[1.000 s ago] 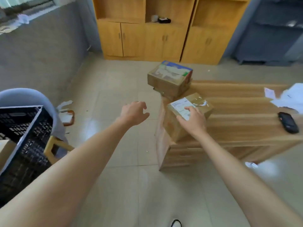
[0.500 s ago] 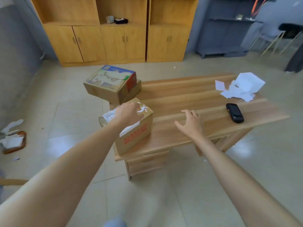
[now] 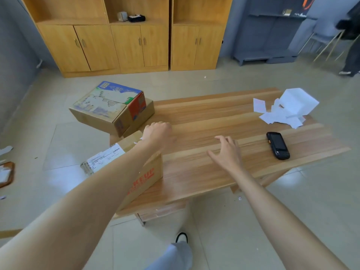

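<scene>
Plain brown cardboard on the small carton (image 3: 150, 172), matt and a little scuffed, red print on its side, and a white paper label (image 3: 105, 159) on it. Behind, the bigger box (image 3: 109, 108), cardboard again, but with a worn, colour-printed face. The table (image 3: 214, 114) shows pale wood grain, smooth with a soft sheen. Thin white paper slips (image 3: 280, 114), matt. The handheld scanner (image 3: 277, 146) is black plastic with a glossy screen. Floor tiles (image 3: 64, 145) shine wetly; cabinets (image 3: 126, 45) are satin yellow wood
</scene>
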Motion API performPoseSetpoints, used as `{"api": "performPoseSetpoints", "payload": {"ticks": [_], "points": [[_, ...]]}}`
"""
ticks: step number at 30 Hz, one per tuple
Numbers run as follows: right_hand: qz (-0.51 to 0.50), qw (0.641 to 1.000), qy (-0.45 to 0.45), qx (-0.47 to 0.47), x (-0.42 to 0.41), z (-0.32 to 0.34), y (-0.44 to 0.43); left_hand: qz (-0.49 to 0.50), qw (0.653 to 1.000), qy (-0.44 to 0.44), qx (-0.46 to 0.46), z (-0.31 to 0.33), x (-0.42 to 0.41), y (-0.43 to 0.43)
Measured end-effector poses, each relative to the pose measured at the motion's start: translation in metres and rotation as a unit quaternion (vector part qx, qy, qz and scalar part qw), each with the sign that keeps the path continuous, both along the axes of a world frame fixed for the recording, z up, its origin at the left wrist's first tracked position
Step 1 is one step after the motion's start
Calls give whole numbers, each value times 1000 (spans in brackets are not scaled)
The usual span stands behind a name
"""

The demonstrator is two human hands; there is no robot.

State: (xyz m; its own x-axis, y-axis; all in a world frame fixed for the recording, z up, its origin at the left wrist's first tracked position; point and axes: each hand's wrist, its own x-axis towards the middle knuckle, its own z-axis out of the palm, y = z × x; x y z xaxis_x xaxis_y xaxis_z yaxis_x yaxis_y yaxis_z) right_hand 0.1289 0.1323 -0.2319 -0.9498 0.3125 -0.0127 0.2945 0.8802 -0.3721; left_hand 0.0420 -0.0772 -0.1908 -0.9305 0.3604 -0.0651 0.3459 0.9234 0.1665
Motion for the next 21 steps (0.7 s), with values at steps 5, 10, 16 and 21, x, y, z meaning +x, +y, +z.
{"api": "performPoseSetpoints", "payload": {"ticks": [5,10,16,21], "points": [[-10,1000,-16,8,-36,5,37,8,999,-27,30,-5,-45,38],[-6,1000,-11,3,-76,9,76,24,999,-31,35,-4,-89,68],[16,1000,-10,2,-108,5,95,45,998,-38,34,-8,-114,84],[82,996,-15,-24,-144,3,92,96,994,-29,32,-2,-121,76]]}}
